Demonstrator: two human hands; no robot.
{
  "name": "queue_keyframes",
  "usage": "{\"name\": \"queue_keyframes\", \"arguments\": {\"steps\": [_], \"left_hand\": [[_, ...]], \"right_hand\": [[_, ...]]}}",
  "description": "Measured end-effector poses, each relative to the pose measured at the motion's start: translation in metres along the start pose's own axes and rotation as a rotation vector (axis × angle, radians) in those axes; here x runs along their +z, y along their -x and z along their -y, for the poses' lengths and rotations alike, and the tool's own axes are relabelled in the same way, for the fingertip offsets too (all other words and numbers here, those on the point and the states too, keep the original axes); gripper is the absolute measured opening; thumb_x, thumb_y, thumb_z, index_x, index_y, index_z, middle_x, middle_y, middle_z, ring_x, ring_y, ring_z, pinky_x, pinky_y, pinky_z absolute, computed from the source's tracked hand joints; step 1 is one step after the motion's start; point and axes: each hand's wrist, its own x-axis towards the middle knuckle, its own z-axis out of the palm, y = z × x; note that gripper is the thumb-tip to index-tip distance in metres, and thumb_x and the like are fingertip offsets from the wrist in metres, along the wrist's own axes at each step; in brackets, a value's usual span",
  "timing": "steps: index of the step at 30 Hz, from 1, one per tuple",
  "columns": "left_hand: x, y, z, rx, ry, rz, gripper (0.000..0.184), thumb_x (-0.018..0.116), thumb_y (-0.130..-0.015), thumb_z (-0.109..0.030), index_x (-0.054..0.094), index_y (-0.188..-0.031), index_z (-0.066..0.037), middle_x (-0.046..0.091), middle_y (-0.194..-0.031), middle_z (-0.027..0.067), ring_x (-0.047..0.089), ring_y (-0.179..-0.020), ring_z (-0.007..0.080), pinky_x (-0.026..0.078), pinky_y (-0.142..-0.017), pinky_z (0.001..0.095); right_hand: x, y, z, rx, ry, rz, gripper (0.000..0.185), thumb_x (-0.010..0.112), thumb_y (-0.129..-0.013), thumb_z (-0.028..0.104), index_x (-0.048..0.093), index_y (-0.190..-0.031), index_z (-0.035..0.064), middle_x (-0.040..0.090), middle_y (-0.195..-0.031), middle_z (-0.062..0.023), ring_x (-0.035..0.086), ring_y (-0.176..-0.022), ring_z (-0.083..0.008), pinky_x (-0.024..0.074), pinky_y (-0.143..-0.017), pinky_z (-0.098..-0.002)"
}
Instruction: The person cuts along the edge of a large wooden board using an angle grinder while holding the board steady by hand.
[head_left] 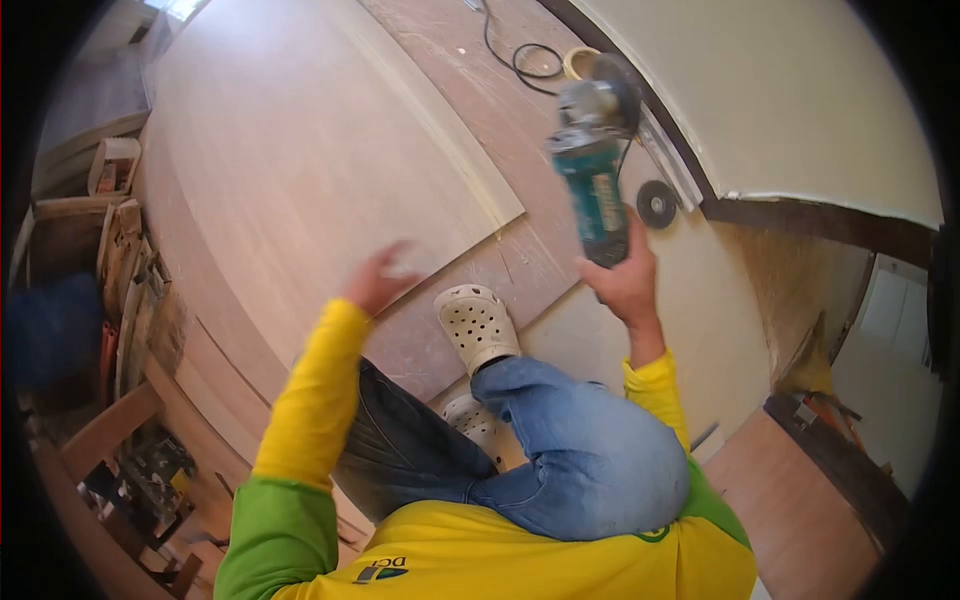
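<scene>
Gripping a teal angle grinder, the right hand has its fingers closed round the lower end of the tool's body. The grinder is to the right of the pale wooden panel, level with the panel's near right corner and apart from it; its metal head points away from the person, and the dark disc on it is blurred. The left hand is empty, its fingers loosely spread and blurred by motion, over the panel's near edge; whether it touches the wood I cannot tell.

Under the panel, a wider wooden sheet shows past the near and right edges. Beyond the panel's right edge are a black cord with 1 loop, a roll of tape behind the grinder's head, and a pale strip. A loose dark disc lies just beside the strip's near end. 1 pale clog rests near the panel's near edge, below its right corner.
</scene>
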Motion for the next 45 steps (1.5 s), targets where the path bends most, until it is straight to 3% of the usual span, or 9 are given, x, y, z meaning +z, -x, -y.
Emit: {"name": "queue_keyframes", "arguments": {"steps": [1, 3, 5, 6, 8, 11, 29, 45], "left_hand": [[-0.035, 0.017, 0.028, -0.162, 0.01, -0.189, 0.076, 0.081, -0.084, -0.035, 0.05, -0.149, -0.01, 0.06, -0.14, 0.0217, 0.056, -0.132, 0.0351, 0.047, -0.108, 0.0405], [-0.089, 0.04, 0.129, -0.214, -0.24, -0.335, 0.094, 0.085, -0.079, -0.038, 0.039, -0.155, -0.006, 0.049, -0.15, 0.0264, 0.046, -0.142, 0.0381, 0.041, -0.115, 0.0407], [-0.101, 0.045, 0.245, -0.428, -0.359, -0.056, 0.116, 0.088, -0.074, -0.046, 0.022, -0.162, -0.008, 0.027, -0.162, 0.0287, 0.031, -0.15, 0.0377, 0.031, -0.121, 0.0389], [-0.093, 0.051, 0.249, -0.43, -0.369, -0.054, 0.116, 0.088, -0.074, -0.046, 0.022, -0.162, -0.008, 0.027, -0.162, 0.0287, 0.031, -0.15, 0.0377, 0.031, -0.121, 0.0389], [-0.064, 0.055, 0.24, -0.699, -0.399, 0.036, 0.134, 0.089, -0.069, -0.053, 0.006, -0.164, -0.009, 0.004, -0.167, 0.0279, 0.015, -0.155, 0.0359, 0.022, -0.125, 0.0367], [-0.068, 0.061, 0.205, -0.679, -0.358, 0.088, 0.141, 0.089, -0.067, -0.058, -0.001, -0.163, -0.009, -0.006, -0.166, 0.0299, 0.01, -0.156, 0.0364, 0.02, -0.125, 0.0357], [-0.071, 0.062, 0.207, -0.686, -0.363, 0.112, 0.14, 0.087, -0.068, -0.06, -0.004, -0.164, -0.014, -0.006, -0.168, 0.0262, 0.015, -0.155, 0.0385, 0.024, -0.124, 0.0398], [-0.07, 0.061, 0.211, -0.67, -0.34, 0.107, 0.142, 0.088, -0.066, -0.061, -0.004, -0.163, -0.012, -0.008, -0.167, 0.0268, 0.013, -0.155, 0.038, 0.021, -0.125, 0.0381]], "right_hand": [[0.012, 0.002, -0.006, -0.021, 0.01, 0.034, 0.074, 0.082, -0.069, 0.015, 0.052, -0.137, 0.0048, 0.068, -0.115, -0.015, 0.069, -0.1, -0.0238, 0.0538, -0.09, -0.0341], [0.039, 0.008, -0.017, 0.032, 0.028, 0.1, 0.076, 0.081, -0.07, 0.02, 0.051, -0.139, 0.0075, 0.069, -0.111, -0.0194, 0.071, -0.1, -0.0318, 0.0551, -0.089, -0.0387], [0.071, 0.019, -0.039, 0.053, 0.064, 0.102, 0.075, 0.079, -0.07, 0.022, 0.051, -0.138, 0.0088, 0.069, -0.111, -0.0209, 0.07, -0.101, -0.0355, 0.0553, -0.088, -0.0416], [0.085, 0.023, -0.044, 0.072, 0.102, 0.112, 0.074, 0.078, -0.07, 0.023, 0.051, -0.138, 0.0102, 0.069, -0.11, -0.0225, 0.07, -0.101, -0.0392, 0.0554, -0.087, -0.0444], [0.101, 0.027, -0.04, 0.11, 0.134, 0.158, 0.076, 0.078, -0.07, 0.025, 0.05, -0.14, 0.0097, 0.069, -0.111, -0.0228, 0.069, -0.102, -0.0398, 0.0553, -0.087, -0.0447], [0.121, 0.034, -0.042, 0.132, 0.141, 0.223, 0.078, 0.077, -0.07, 0.028, 0.049, -0.141, 0.0115, 0.069, -0.112, -0.024, 0.067, -0.103, -0.0434, 0.0547, -0.087, -0.0477], [0.147, 0.033, -0.051, 0.186, 0.238, 0.303, 0.084, 0.073, -0.071, 0.029, 0.043, -0.147, 0.0094, 0.066, -0.119, -0.0272, 0.066, -0.105, -0.0467, 0.0527, -0.091, -0.0509], [0.146, 0.033, -0.052, 0.21, 0.26, 0.327, 0.084, 0.074, -0.07, 0.028, 0.044, -0.145, 0.0064, 0.067, -0.116, -0.0271, 0.066, -0.106, -0.0454, 0.0527, -0.092, -0.049]]}}
